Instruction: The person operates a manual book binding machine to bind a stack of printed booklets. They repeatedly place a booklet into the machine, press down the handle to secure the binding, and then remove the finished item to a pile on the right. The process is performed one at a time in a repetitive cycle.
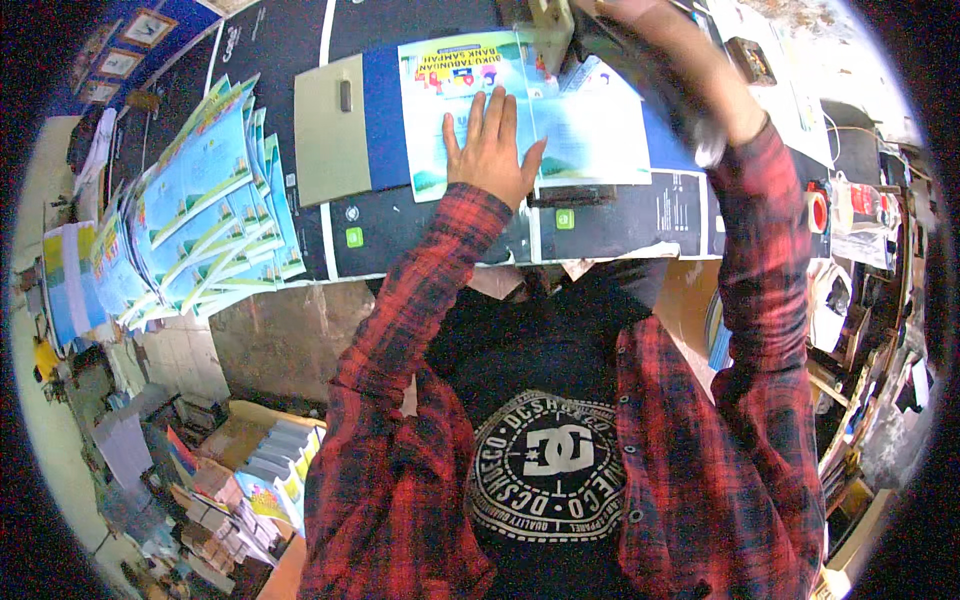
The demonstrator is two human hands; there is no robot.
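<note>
My left hand (490, 145) lies flat, fingers spread, on an open light-blue booklet cover (600, 125) that rests on the dark work table (620, 225). My right hand (645, 30) is raised at the top edge, blurred, over a beige stapling machine (548, 30) at the booklet's fold. What that hand grips is not clear. Both forearms wear red plaid sleeves.
A fanned pile of the same blue-and-green booklets (205, 220) sits at the table's left end. A beige and blue board (345, 125) lies beside the booklet. A red tape roll (818, 212) and clutter stand at right. Boxes of booklets (265, 470) sit on the floor at lower left.
</note>
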